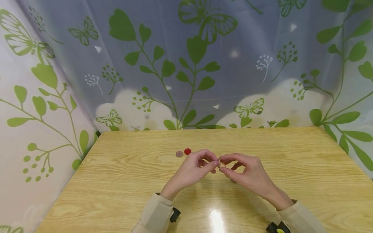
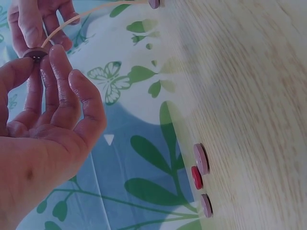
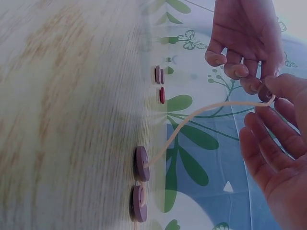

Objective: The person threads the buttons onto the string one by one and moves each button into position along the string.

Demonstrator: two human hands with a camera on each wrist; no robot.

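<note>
Both hands meet at a brown button (image 1: pixel 219 162) held on edge above the table. My left hand (image 1: pixel 196 168) pinches it between thumb and fingertips, and small holes show in the button (image 2: pixel 37 53) in the left wrist view. From the other side, my right hand (image 1: pixel 247 171) has its thumb and finger at the button's rim. A pale orange cord (image 3: pixel 206 109) runs out of the button on the right hand's side. It leads down to two brownish buttons, an upper button (image 3: pixel 142 163) and a lower button (image 3: pixel 139 203), strung on it at the table.
Loose on the wooden table (image 1: pixel 122 168) lie a dull pink button (image 1: pixel 179 154) and a red button (image 1: pixel 187 151). Another pinkish button (image 2: pixel 201 159) shows in the left wrist view. A patterned curtain (image 1: pixel 163 64) stands behind the table's far edge.
</note>
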